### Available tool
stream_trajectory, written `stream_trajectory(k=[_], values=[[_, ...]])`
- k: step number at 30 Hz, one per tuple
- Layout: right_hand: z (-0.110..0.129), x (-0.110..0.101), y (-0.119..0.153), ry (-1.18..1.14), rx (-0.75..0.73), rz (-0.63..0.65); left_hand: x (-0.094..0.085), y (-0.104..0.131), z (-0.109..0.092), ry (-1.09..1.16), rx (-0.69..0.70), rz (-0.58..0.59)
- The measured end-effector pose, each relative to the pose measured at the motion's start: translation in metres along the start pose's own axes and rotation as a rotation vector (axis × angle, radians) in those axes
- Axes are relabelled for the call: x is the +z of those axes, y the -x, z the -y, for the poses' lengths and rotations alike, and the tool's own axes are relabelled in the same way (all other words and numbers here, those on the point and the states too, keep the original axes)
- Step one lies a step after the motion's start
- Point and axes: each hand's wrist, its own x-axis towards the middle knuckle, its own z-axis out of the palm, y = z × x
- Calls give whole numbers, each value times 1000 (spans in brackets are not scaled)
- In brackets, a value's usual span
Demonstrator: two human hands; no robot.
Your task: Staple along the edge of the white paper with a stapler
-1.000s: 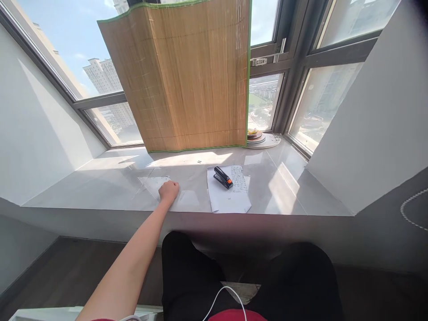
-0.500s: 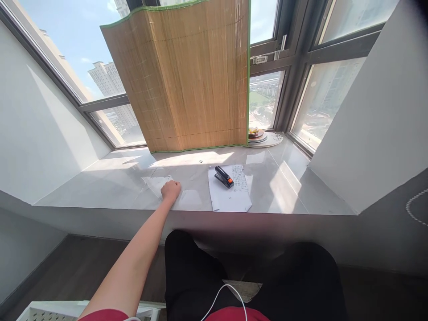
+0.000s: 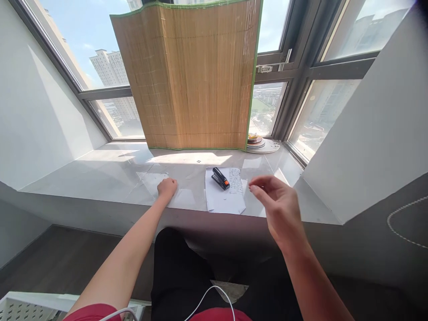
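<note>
My left hand (image 3: 167,187) rests on the window sill as a closed fist, with nothing visible in it, beside a thin pale sheet (image 3: 152,180). Over the sill's front edge, right of the papers, is my right hand (image 3: 279,200). Its fingers are loosely curved, thumb and forefinger tips near each other, and it appears to hold nothing. Between the hands lies a white sheet of paper (image 3: 222,203) with handwriting along its right side. A black stapler (image 3: 220,178) with an orange mark sits on that paper, slanted, and neither hand touches it.
Two tiny dark bits (image 3: 198,161) lie on the sill (image 3: 110,178) behind the paper. A bamboo mat (image 3: 200,89) with green edging stands against the window. Stacked plates (image 3: 256,142) sit at the back right. A white perforated basket (image 3: 30,307) is at lower left.
My right hand has come into view from the lower right. My left fist stays on the sill. The view has shifted slightly; the stapler and paper look undisturbed.
</note>
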Motion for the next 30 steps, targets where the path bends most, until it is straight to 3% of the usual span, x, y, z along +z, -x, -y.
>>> stream_trajectory(k=[5,7,10,12,14,17,21,24,26,30], values=[[-78,70,-36,418,128,62,5,23,-29,106,118,-28],[-105,95,-50,570,115,66,15,40,-51,291,354,-46],[-127,115,-66,725,172,197,32,67,-81,402,644,-20],[-133,116,-70,747,204,273,39,78,-93,371,718,67],[-136,109,-70,700,183,268,41,83,-96,347,704,121],[-141,89,-66,559,158,233,40,81,-94,358,658,131],[-150,67,-59,438,101,347,39,76,-91,370,661,127],[-152,65,-56,428,66,410,39,76,-90,380,657,146],[-150,65,-53,432,13,370,40,76,-89,386,654,166],[-142,59,-40,531,-22,117,41,75,-87,402,659,167]])
